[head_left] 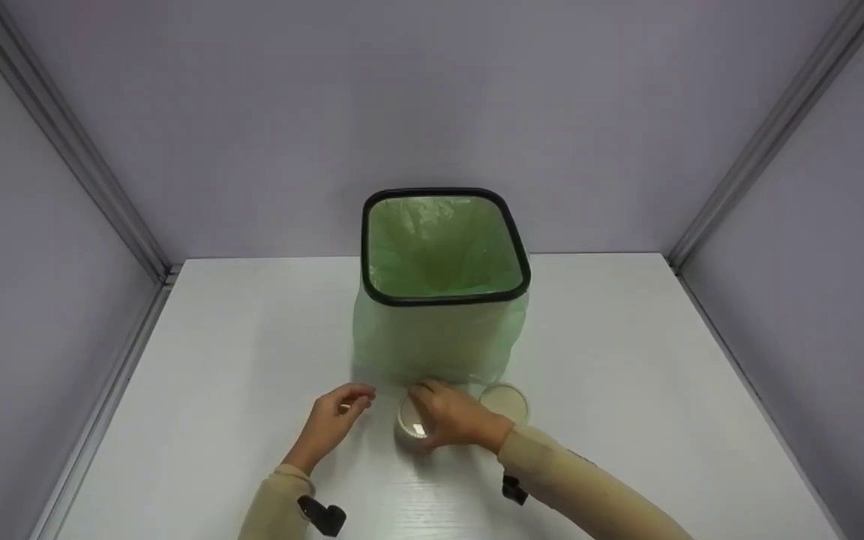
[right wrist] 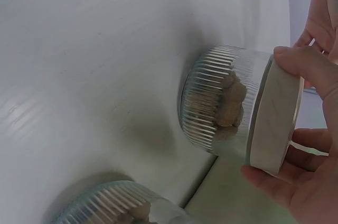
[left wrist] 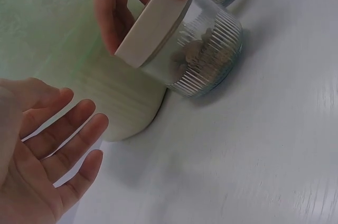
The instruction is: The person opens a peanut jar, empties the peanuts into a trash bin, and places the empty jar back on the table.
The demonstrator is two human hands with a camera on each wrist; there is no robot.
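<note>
A ribbed glass jar (right wrist: 203, 102) with a pale lid (right wrist: 274, 121) stands on the white table, brownish lumps visible inside it. My right hand (head_left: 453, 416) grips it by the lid, thumb on one side and fingers on the other. To the left of that jar, my left hand (head_left: 333, 420) hovers with relaxed fingers and touches nothing; in the left wrist view the palm (left wrist: 29, 187) faces up. A second jar (head_left: 505, 403) of the same kind, also with lumps inside, stands just right of my right hand.
Behind the jars stands a bin with a black rim (head_left: 447, 301) and a green liner bag (head_left: 439, 247). The liner hangs down outside over the bin's front. Pale walls (head_left: 432, 112) enclose the white table (head_left: 627, 390) at the back and sides.
</note>
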